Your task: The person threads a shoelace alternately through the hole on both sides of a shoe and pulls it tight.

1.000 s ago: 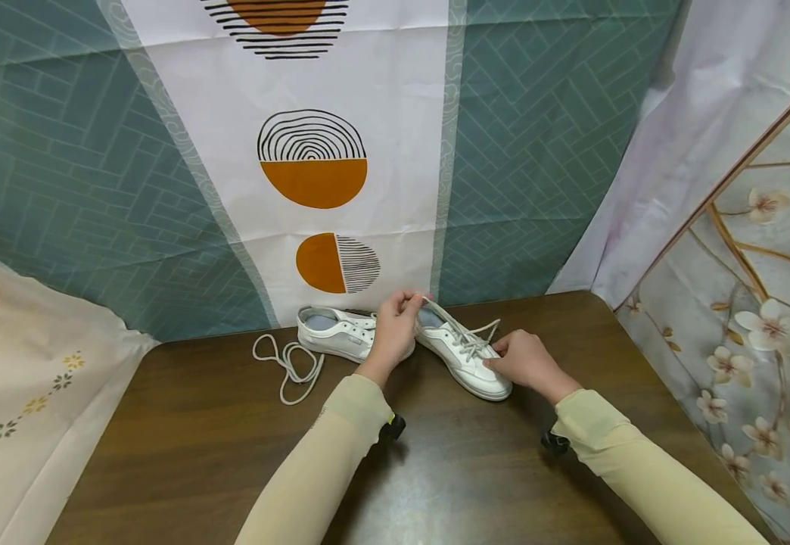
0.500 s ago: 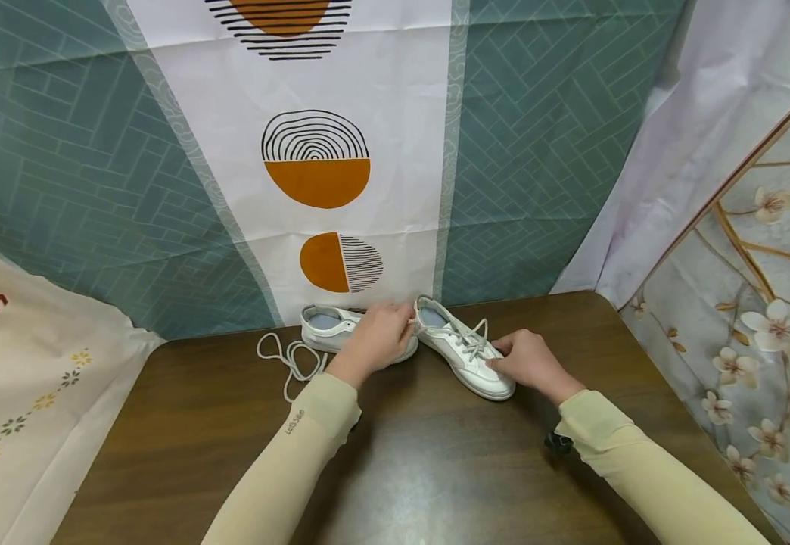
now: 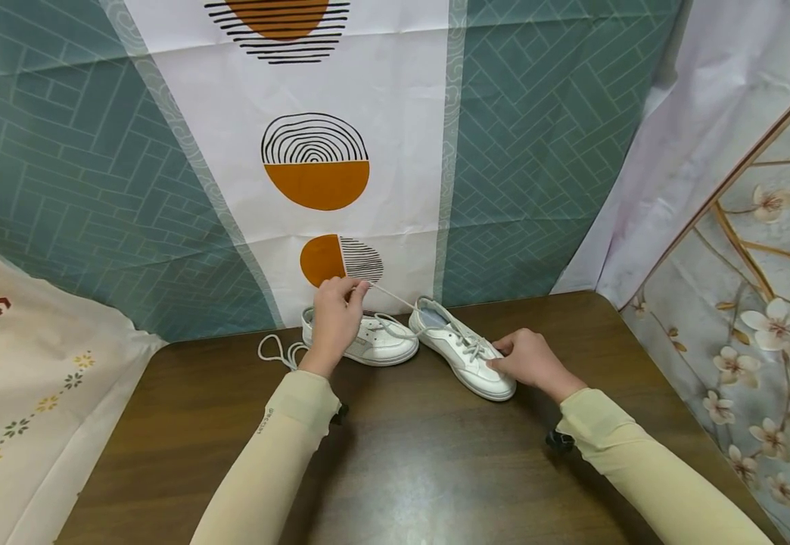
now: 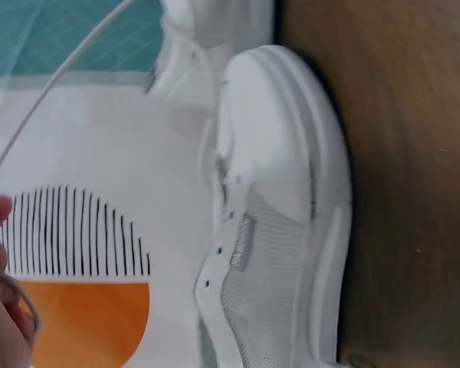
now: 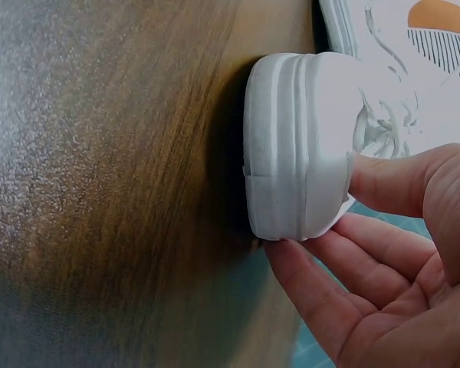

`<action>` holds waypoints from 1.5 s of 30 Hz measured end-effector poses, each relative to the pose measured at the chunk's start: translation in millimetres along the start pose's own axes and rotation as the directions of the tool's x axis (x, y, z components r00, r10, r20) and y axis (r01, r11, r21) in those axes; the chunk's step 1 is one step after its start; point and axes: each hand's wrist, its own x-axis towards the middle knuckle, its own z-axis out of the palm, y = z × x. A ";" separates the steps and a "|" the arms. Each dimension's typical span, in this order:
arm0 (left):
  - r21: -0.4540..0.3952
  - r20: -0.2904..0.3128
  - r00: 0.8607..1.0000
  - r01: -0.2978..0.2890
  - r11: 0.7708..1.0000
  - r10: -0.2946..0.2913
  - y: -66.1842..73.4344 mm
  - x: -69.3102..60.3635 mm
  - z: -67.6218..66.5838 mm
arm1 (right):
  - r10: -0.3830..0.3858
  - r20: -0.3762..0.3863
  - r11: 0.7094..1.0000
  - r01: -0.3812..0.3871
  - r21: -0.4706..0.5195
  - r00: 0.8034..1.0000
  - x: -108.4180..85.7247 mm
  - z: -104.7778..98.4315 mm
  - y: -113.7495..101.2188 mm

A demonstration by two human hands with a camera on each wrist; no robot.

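Two white sneakers lie near the table's back edge. My right hand [image 3: 531, 362] grips the toe end of the right shoe [image 3: 466, 372]; in the right wrist view its thumb and fingers [image 5: 322, 295] are around the toe [image 5: 280, 146]. My left hand [image 3: 338, 314], raised over the left shoe [image 3: 384, 345], pinches a white lace [image 3: 395, 296] that stretches taut to the right shoe. In the left wrist view the lace [image 4: 57, 75] runs from the fingers at the left edge, beside the left shoe [image 4: 272, 207], which has unlaced eyelets.
A loose white lace [image 3: 278, 350] lies in loops on the brown table [image 3: 429, 462], left of the shoes. A patterned cloth [image 3: 395, 151] hangs right behind the table's back edge. Floral cloths hang at the left [image 3: 34, 393] and right [image 3: 729, 363].
My left hand has moved left from the right shoe's heel to above the left shoe, drawing the lace out. My right hand has stayed on the toe.
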 end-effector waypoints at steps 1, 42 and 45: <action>-0.029 -0.053 0.998 0.032 0.999 -0.033 -1.3 1.3 -2.4 | -0.002 0.000 1.000 0.002 0.001 1.000 -0.2 -0.3 0.3; -0.535 0.399 0.914 0.165 0.829 0.076 117.7 -7.8 -19.5 | -0.375 -0.184 0.828 0.417 0.375 0.909 1.8 -21.6 -103.8; -0.531 0.433 0.898 0.185 0.827 0.077 120.7 -8.7 -17.4 | -0.396 -0.167 0.788 0.427 0.444 0.903 -4.7 -25.1 -117.6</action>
